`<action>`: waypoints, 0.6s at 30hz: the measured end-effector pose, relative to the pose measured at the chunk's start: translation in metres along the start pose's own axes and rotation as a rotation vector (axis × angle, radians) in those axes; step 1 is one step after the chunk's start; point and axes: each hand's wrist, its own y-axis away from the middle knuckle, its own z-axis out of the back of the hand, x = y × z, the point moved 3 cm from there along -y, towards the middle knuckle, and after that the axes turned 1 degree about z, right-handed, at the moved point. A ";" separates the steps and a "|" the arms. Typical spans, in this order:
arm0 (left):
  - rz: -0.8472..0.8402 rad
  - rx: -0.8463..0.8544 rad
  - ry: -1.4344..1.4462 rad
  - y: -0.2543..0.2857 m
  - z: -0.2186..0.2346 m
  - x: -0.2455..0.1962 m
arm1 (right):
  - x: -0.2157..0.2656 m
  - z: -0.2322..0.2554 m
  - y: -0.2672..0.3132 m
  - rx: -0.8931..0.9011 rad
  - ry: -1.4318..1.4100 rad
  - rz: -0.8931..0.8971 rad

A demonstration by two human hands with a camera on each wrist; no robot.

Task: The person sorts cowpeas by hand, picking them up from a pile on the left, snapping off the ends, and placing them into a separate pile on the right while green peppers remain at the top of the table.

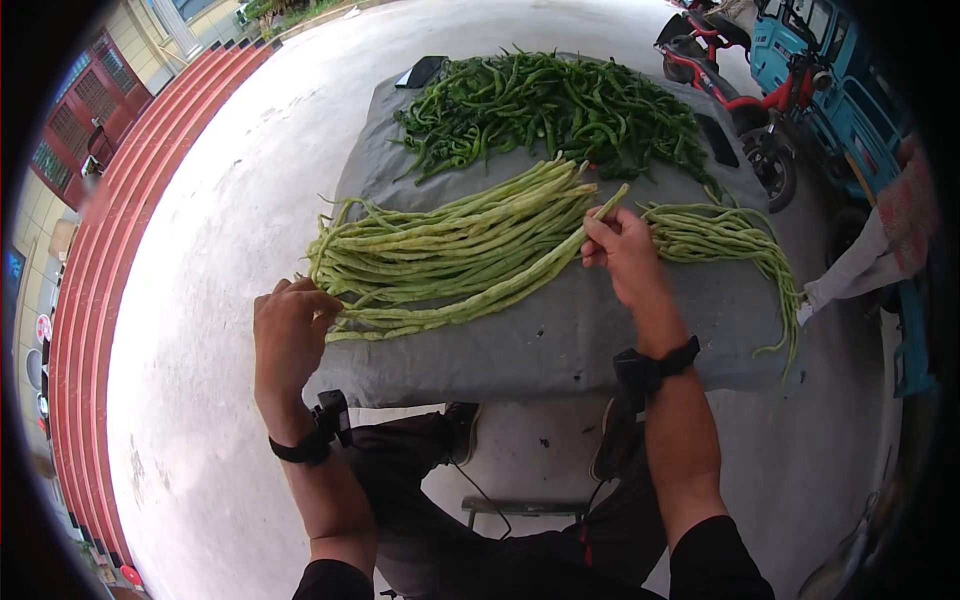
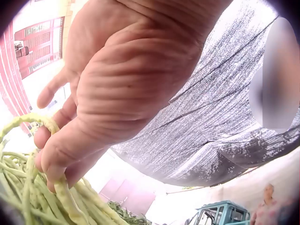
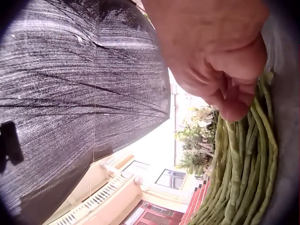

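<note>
My left hand [image 1: 288, 335] is at the left end of a large pile of pale green long beans [image 1: 440, 240], its thumb and fingers pinching the end of one long bean [image 2: 69, 204]. At the pile's right end my right hand [image 1: 625, 250] pinches a long bean [image 1: 505, 290] near its tip, which sticks up past the fingers. That bean runs along the near side of the pile toward the left hand. A smaller bunch of long beans [image 1: 715, 230] lies just right of the right hand, its ends drooping over the cloth's right edge.
A grey cloth [image 1: 470, 370] covers the table. Green peppers [image 1: 540, 110] are heaped at its far side, with a dark flat phone-like object [image 1: 716, 140] to their right. A person's light-trousered leg [image 1: 860, 260] is at the right, near a red scooter [image 1: 740, 95] and blue vehicle [image 1: 800, 40].
</note>
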 end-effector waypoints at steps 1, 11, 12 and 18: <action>0.009 0.015 -0.001 -0.001 -0.006 0.003 | 0.000 -0.002 0.000 -0.018 0.063 0.014; -0.003 -0.036 -0.012 -0.013 -0.032 0.007 | 0.000 -0.016 0.007 -0.205 0.478 0.113; -0.022 -0.068 -0.013 -0.013 -0.030 0.003 | 0.000 -0.015 0.007 -0.216 0.489 0.112; -0.037 -0.185 0.078 -0.022 -0.025 -0.033 | -0.003 -0.010 0.004 -0.168 0.336 0.095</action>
